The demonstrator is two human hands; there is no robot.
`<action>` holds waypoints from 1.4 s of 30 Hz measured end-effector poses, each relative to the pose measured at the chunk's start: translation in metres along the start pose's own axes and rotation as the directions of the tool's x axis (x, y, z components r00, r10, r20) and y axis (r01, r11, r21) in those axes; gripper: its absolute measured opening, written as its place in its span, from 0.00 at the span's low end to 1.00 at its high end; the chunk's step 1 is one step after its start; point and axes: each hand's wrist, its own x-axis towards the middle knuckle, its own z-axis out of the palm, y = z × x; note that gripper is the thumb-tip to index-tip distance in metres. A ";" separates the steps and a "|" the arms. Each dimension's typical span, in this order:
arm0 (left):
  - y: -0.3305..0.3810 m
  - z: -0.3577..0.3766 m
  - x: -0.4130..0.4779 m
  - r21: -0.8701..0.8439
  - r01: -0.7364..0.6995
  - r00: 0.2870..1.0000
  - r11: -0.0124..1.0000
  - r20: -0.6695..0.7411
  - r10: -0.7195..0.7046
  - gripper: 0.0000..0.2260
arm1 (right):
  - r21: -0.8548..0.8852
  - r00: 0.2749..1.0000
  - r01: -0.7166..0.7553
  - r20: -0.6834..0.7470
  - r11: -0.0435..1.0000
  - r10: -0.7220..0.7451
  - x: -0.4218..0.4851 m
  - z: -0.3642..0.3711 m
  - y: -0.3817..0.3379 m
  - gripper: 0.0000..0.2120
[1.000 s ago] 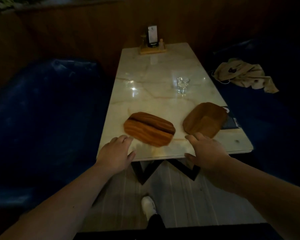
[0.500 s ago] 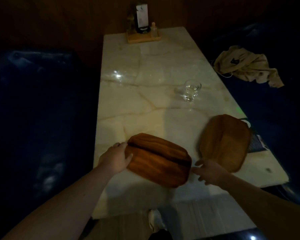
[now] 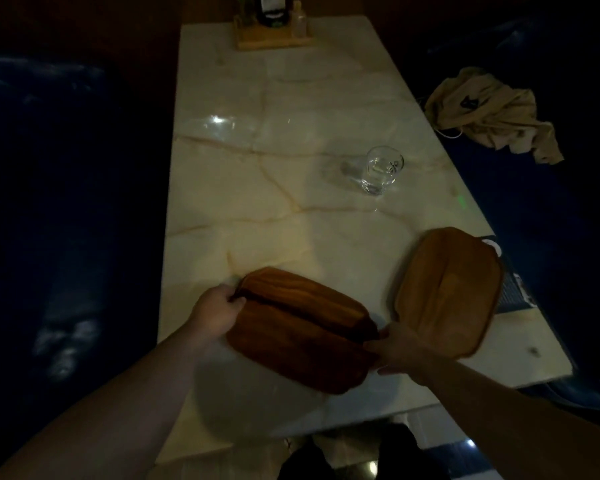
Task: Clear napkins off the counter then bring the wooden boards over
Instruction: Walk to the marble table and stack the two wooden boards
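A dark wooden board [image 3: 302, 327] with a groove down its middle lies near the front of the marble table [image 3: 291, 140]. My left hand [image 3: 217, 311] grips its left end, fingers curled over the edge. My right hand [image 3: 397, 348] holds its right end, thumb on top. A second, lighter wooden board [image 3: 451, 289] lies to the right, close to the table's right edge and partly over a dark card. No napkins are visible.
A clear drinking glass [image 3: 381, 169] stands mid-table. A wooden condiment holder [image 3: 274, 36] with bottles sits at the far end. Dark blue bench seats flank the table; a beige garment [image 3: 492, 112] lies on the right one. A dark card [image 3: 515, 289] pokes out beside the light board.
I have stepped closer to the table. Both hands went from hovering at the front edge to taking hold of the dark board at its two ends.
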 end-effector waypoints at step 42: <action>0.220 0.244 -0.097 -0.576 0.467 0.873 0.671 0.181 -0.453 0.10 | -0.126 0.868 0.417 -0.241 0.900 -0.435 0.115 -0.303 0.019 0.09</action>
